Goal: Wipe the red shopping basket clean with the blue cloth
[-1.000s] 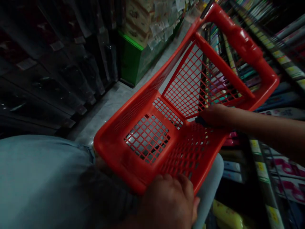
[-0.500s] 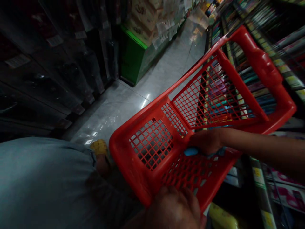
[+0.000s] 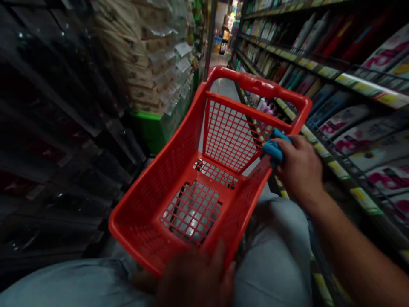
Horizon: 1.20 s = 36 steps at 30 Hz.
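A red plastic shopping basket (image 3: 150, 213) with mesh panels and a tall loop handle stands tilted between my knees. My right hand (image 3: 300, 164) is closed around a crumpled blue cloth (image 3: 273, 147), at the basket's right rim just below the handle. Dark and blurred at the bottom of the view, my left hand (image 3: 194, 277) grips the basket's near rim, fingers over its edge. Nothing lies inside the basket.
Shelves (image 3: 338, 79) of bottles and packs with price labels run along the right. On the left are hanging dark goods in plastic (image 3: 64, 128) and stacked tan packs (image 3: 140, 64) on a green base (image 3: 148, 128). The aisle recedes ahead.
My right hand has lifted with the blue cloth from inside the basket to its right rim. The basket appears turned more upright, and my view has swung toward the aisle. My left hand stays at the near rim.
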{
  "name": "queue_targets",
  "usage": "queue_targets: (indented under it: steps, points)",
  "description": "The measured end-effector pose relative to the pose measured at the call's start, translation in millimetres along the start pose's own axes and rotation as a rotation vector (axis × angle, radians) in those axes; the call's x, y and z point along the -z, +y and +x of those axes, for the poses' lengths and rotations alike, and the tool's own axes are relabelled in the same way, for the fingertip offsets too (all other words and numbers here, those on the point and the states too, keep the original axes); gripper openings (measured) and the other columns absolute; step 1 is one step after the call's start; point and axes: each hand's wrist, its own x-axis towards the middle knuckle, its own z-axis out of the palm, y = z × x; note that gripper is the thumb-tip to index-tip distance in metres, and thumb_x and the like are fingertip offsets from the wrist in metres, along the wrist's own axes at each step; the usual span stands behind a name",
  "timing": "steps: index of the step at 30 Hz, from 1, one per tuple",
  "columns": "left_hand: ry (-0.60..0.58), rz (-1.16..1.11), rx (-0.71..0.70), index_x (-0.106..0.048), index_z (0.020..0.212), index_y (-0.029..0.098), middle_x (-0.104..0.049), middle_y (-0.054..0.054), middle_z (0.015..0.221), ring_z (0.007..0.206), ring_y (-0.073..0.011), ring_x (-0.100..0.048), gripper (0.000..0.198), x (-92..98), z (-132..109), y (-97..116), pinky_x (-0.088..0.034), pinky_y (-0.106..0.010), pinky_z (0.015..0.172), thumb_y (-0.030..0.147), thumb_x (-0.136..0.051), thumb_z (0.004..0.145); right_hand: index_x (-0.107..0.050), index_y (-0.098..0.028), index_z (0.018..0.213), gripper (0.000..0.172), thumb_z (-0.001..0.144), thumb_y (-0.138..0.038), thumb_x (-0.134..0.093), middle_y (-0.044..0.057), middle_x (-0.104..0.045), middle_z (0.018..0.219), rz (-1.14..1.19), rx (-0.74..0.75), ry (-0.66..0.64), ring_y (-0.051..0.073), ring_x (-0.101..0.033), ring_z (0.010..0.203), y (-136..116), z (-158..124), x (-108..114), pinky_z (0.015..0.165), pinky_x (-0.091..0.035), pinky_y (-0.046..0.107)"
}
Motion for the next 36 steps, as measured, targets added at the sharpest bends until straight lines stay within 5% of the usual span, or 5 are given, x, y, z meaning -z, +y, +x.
queue_targets:
  steps: [8,19,27,32,36]
  points:
    - [0.162,0.184,-0.014,-0.073,0.094,0.020,-0.066,0.000,0.053,0.043,-0.0173,-0.063,0.033,13.2,21.5,9.7,-0.042,-0.026,0.041,0.026,-0.041,0.100,-0.059,-0.029,0.118,0.038,0.083,-0.014,-0.055,0.010,-0.052,0.129,1.130,-0.164,0.443,0.028,-0.058,0.120,-91.5,-131.7,-57.3,0.102,-0.052,0.047]
    - [0.065,0.175,-0.132,-0.069,0.117,0.019,-0.080,-0.009,0.094,0.078,-0.0196,-0.077,0.034,15.8,20.6,-16.4,-0.060,-0.027,0.066,0.028,-0.040,0.102,-0.054,-0.019,0.125,0.056,0.073,-0.001,-0.046,0.013,-0.062,0.122,1.435,-0.630,0.279,0.025,-0.058,0.121,-85.3,-35.8,-123.1,0.110,-0.046,0.046]
    - [0.014,-0.236,0.276,-0.034,0.156,0.023,-0.058,-0.014,0.146,0.128,-0.0234,-0.062,0.060,37.0,121.0,-20.3,-0.051,-0.044,0.107,0.050,-0.029,0.103,-0.055,-0.028,0.118,0.053,0.071,-0.006,-0.051,0.006,-0.064,0.115,1.584,-0.197,0.287,0.022,-0.066,0.107,-120.9,-132.2,-79.5,0.093,-0.057,0.034]
    - [0.142,-0.515,0.447,-0.039,0.151,0.026,-0.049,-0.010,0.152,0.143,-0.0233,-0.046,0.059,20.9,146.5,-20.4,-0.036,-0.044,0.121,0.056,-0.037,0.100,-0.055,-0.031,0.118,0.063,0.063,-0.003,-0.042,0.005,-0.067,0.103,1.409,-0.557,0.217,0.027,-0.071,0.094,-147.8,-138.4,-138.0,0.080,-0.062,0.043]
    - [0.202,-0.734,0.741,-0.042,0.149,0.026,-0.055,-0.007,0.148,0.138,-0.0235,-0.053,0.064,12.2,144.8,-27.7,-0.046,-0.035,0.114,0.060,-0.048,0.095,-0.051,-0.039,0.126,0.063,0.072,-0.006,-0.048,0.004,-0.066,0.110,1.502,-0.587,0.206,0.028,-0.070,0.099,-147.8,-124.8,-101.8,0.085,-0.062,0.044]
